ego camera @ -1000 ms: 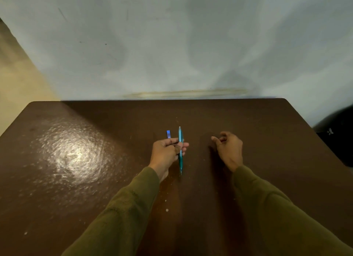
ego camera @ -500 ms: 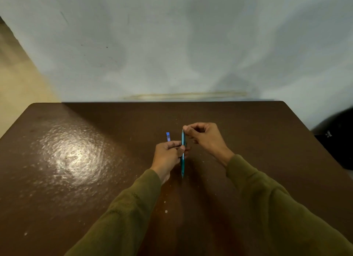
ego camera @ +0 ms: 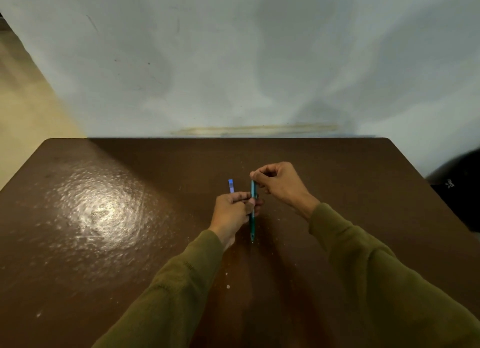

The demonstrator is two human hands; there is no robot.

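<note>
My left hand (ego camera: 235, 210) grips a teal pen (ego camera: 252, 225) around its middle, holding it upright-looking over the brown table (ego camera: 104, 243), its tip pointing toward me. A small blue piece (ego camera: 231, 186) sticks out past the same hand's knuckles; what it is I cannot tell. My right hand (ego camera: 279, 182) has its fingers curled and its fingertips pinch the pen's far end.
The table's far edge meets a pale wall (ego camera: 233, 61). A dark object (ego camera: 457, 191) sits beyond the table's right edge. A bright glare patch lies on the table's left half.
My right hand rose from the table at the right and came left to the far end of the pen. My left hand and the pen stayed almost still.
</note>
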